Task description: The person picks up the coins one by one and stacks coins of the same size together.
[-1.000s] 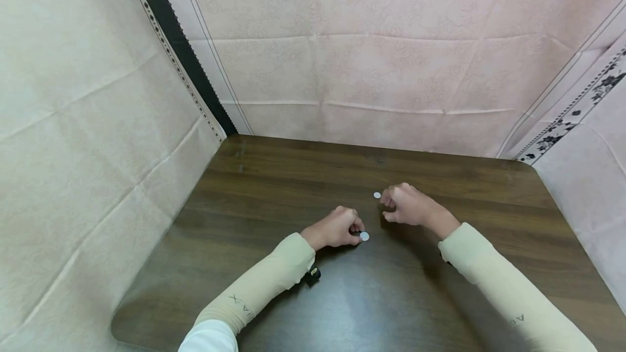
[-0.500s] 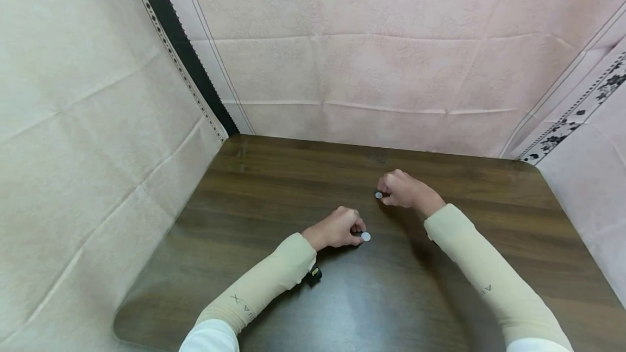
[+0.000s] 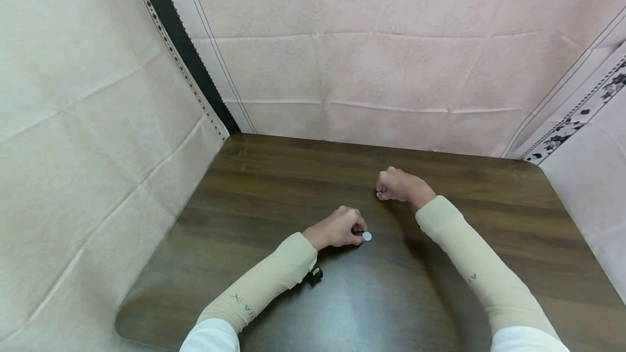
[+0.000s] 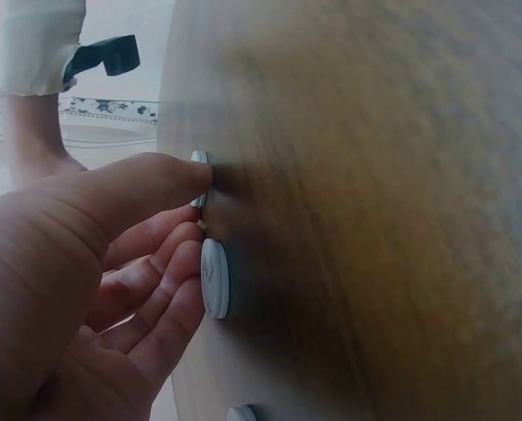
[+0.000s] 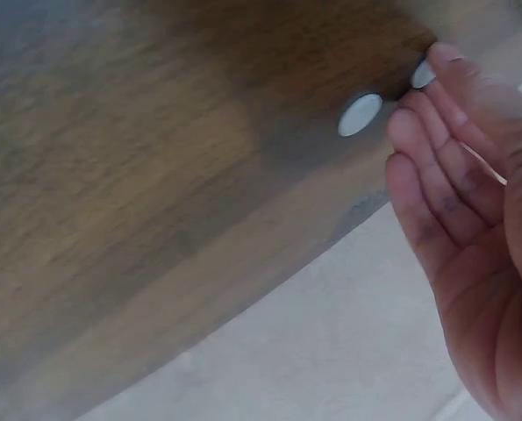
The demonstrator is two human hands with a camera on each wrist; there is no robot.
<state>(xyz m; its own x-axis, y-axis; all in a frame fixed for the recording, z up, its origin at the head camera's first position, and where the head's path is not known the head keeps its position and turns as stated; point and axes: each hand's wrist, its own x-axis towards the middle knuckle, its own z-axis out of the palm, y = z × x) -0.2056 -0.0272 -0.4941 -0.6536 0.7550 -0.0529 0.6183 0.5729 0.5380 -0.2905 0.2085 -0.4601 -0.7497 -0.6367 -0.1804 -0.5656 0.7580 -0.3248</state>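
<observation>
My left hand (image 3: 336, 228) rests low over the brown table, pinching the edge of a small white disc (image 3: 367, 236) between thumb and finger. Farther back, my right hand (image 3: 397, 184) has thumb and fingers on another small white disc (image 3: 379, 194), mostly covered by the fingertips. In the left wrist view, a thick white disc (image 4: 214, 279) lies against the curled lower fingers, and part of another disc (image 4: 241, 413) shows at the bottom edge. The right wrist view shows a white disc (image 5: 360, 115) on the tabletop beside the fingers, with the pinched disc (image 5: 424, 74) behind the thumb.
The dark wooden table (image 3: 274, 178) has rounded corners, with its far edge against a pale cloth backdrop (image 3: 391, 69). A cloth with a dark border strip (image 3: 186, 53) hangs at the left. A black wrist device (image 3: 315, 274) sits under the left sleeve.
My right hand has moved back and left onto the far disc, and its thumb and fingers have closed on it. The left hand stays almost where it was, still pinching its disc.
</observation>
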